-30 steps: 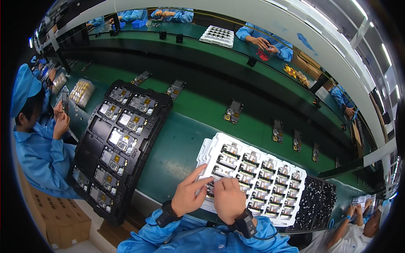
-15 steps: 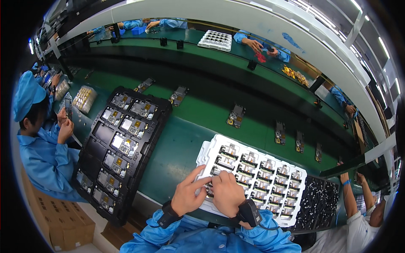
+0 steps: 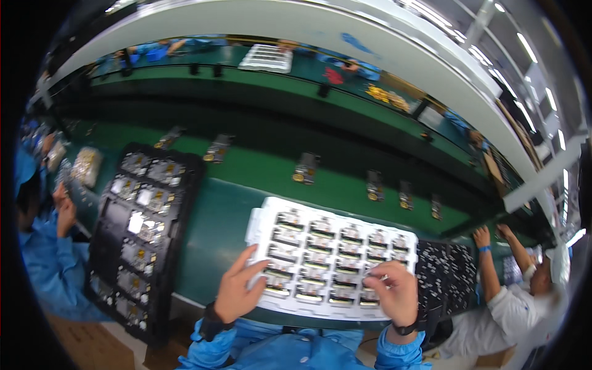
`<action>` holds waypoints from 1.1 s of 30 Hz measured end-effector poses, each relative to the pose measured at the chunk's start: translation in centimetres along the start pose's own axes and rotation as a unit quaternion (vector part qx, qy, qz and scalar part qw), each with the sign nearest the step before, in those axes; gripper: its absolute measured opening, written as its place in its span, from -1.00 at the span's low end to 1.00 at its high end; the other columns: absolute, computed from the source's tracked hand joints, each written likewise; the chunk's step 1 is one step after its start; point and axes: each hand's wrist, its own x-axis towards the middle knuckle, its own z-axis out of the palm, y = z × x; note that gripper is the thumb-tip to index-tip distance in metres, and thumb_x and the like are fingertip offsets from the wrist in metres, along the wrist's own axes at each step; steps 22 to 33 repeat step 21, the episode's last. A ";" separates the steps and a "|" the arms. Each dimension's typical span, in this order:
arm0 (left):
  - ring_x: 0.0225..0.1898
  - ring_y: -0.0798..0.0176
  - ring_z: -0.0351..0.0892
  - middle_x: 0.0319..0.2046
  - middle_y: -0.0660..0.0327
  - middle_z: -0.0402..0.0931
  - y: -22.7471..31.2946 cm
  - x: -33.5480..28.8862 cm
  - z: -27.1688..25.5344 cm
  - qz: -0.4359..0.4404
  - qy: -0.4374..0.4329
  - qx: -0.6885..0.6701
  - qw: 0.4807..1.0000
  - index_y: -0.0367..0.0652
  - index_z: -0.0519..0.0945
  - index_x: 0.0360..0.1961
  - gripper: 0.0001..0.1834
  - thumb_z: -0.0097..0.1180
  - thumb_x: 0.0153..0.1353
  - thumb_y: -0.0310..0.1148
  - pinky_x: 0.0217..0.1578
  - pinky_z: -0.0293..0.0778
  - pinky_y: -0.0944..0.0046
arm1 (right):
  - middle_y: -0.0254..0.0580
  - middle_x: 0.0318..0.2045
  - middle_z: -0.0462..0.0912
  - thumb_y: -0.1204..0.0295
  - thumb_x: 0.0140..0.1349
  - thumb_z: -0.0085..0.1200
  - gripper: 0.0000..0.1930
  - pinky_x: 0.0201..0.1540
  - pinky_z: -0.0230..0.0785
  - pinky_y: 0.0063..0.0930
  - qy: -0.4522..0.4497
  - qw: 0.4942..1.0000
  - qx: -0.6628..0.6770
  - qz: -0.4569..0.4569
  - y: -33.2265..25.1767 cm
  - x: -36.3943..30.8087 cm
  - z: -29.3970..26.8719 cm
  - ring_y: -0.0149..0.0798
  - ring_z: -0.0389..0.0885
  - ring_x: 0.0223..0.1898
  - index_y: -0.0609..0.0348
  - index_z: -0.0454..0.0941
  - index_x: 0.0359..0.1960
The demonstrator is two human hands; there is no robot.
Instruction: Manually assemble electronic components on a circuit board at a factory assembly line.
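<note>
A white plastic tray (image 3: 259, 237) holds rows of small electronic parts with dark and metallic pieces. At the tray's left side, my left hand (image 3: 239, 288) has its fingers spread, the fingertips over the edge by the leftmost column. My right hand (image 3: 396, 293) is over the tray's right part, thumb and fingers pinched together. Whatever the pinch holds is too small and blurred to make out. Left of the tray, a black tray (image 3: 176, 231) carries circuit boards in pockets, some of which are bare.
Several circuit boards (image 3: 306, 168) lie spaced along the green conveyor belt (image 3: 259, 166). Dark small parts (image 3: 447, 277) fill the area right of the white tray. Co-workers sit on both sides, a bare arm (image 3: 490, 271) at the right. A pale beam (image 3: 246, 24) crosses overhead.
My right hand has moved right across the white tray, away from my left hand. My left hand's fingers have spread at the tray's left edge. The whole view has shifted, with some blur.
</note>
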 end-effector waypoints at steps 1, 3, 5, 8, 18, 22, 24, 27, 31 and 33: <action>0.29 -0.24 0.59 0.37 -0.23 0.44 0.0 0.0 0.1 0.015 0.003 0.005 1.000 -0.25 0.73 0.10 -0.57 0.27 0.15 -0.56 0.27 0.51 0.06 | -0.11 -0.34 0.74 0.57 0.11 0.46 -0.82 -0.31 0.55 -0.38 0.066 0.997 -0.029 0.031 3.1 -1.2 -2.8 -0.21 0.71 -0.36 0.30 0.74 -0.26; 0.29 -0.25 0.58 0.37 -0.24 0.44 0.1 0.3 0.3 0.020 -0.005 0.013 1.000 -0.28 0.72 0.08 -0.58 0.27 0.14 -0.57 0.28 0.50 0.04 | -0.11 -0.43 0.73 0.54 0.00 0.53 -0.75 -0.34 0.54 -0.39 0.167 0.973 -0.121 0.102 7.9 -3.0 -8.1 -0.24 0.70 -0.42 0.32 0.72 -0.31; 0.28 -0.26 0.59 0.37 -0.24 0.43 0.8 0.9 0.3 0.011 -0.019 0.022 1.000 -0.30 0.72 0.06 -0.59 0.28 0.14 -0.58 0.28 0.50 0.04 | -0.11 -0.51 0.71 0.46 -0.08 0.60 -0.69 -0.36 0.53 -0.39 0.227 0.931 -0.229 0.172 10.7 -4.1 -12.4 -0.24 0.68 -0.48 0.31 0.68 -0.39; 0.29 -0.29 0.57 0.37 -0.25 0.42 1.2 1.2 0.4 0.016 -0.034 0.074 0.997 -0.30 0.72 0.05 -0.60 0.30 0.14 -0.56 0.29 0.49 0.02 | -0.14 -0.59 0.70 0.32 -0.13 0.66 -0.62 -0.39 0.52 -0.35 0.227 0.903 -0.262 0.253 14.0 -4.9 -15.5 -0.23 0.68 -0.54 0.27 0.64 -0.52; 0.34 -0.32 0.48 0.36 -0.24 0.42 3.6 2.8 1.0 0.042 -0.024 0.142 0.989 -0.31 0.67 0.10 -0.57 0.33 0.17 -0.52 0.33 0.40 -0.02 | -0.30 -0.52 0.62 0.28 0.40 0.32 -0.72 -0.36 0.35 -0.38 0.541 0.793 -0.208 0.185 22.1 -14.7 -20.7 -0.42 0.44 -0.45 0.29 0.68 -0.33; 0.35 -0.30 0.49 0.39 -0.19 0.42 3.3 3.0 2.2 0.036 -0.016 0.150 0.988 -0.23 0.63 0.20 -0.51 0.33 0.21 -0.48 0.34 0.40 0.01 | -0.30 -0.50 0.64 0.21 0.48 0.24 -0.63 -0.44 0.34 -0.46 0.636 0.742 -0.095 0.189 30.5 -21.9 -21.5 -0.47 0.43 -0.49 0.23 0.60 -0.43; 0.35 -0.30 0.49 0.39 -0.19 0.42 3.3 3.0 2.2 0.036 -0.016 0.150 0.988 -0.23 0.63 0.20 -0.51 0.33 0.21 -0.48 0.34 0.40 0.01 | -0.30 -0.50 0.64 0.21 0.48 0.24 -0.63 -0.44 0.34 -0.46 0.636 0.742 -0.095 0.189 30.5 -21.9 -21.5 -0.47 0.43 -0.49 0.23 0.60 -0.43; 0.35 -0.30 0.49 0.39 -0.19 0.42 3.3 3.0 2.2 0.036 -0.016 0.150 0.988 -0.23 0.63 0.20 -0.51 0.33 0.21 -0.48 0.34 0.40 0.01 | -0.30 -0.50 0.64 0.21 0.48 0.24 -0.63 -0.44 0.34 -0.46 0.636 0.742 -0.095 0.189 30.5 -21.9 -21.5 -0.47 0.43 -0.49 0.23 0.60 -0.43; 0.35 -0.30 0.49 0.39 -0.19 0.42 3.3 3.0 2.2 0.036 -0.016 0.150 0.988 -0.23 0.63 0.20 -0.51 0.33 0.21 -0.48 0.34 0.40 0.01 | -0.30 -0.50 0.64 0.21 0.48 0.24 -0.63 -0.44 0.34 -0.46 0.636 0.742 -0.095 0.189 30.5 -21.9 -21.5 -0.47 0.43 -0.49 0.23 0.60 -0.43; 0.35 -0.30 0.49 0.39 -0.19 0.42 3.3 3.0 2.2 0.036 -0.016 0.150 0.988 -0.23 0.63 0.20 -0.51 0.33 0.21 -0.48 0.34 0.40 0.01 | -0.30 -0.50 0.64 0.21 0.48 0.24 -0.63 -0.44 0.34 -0.46 0.636 0.742 -0.095 0.189 30.5 -21.9 -21.5 -0.47 0.43 -0.49 0.23 0.60 -0.43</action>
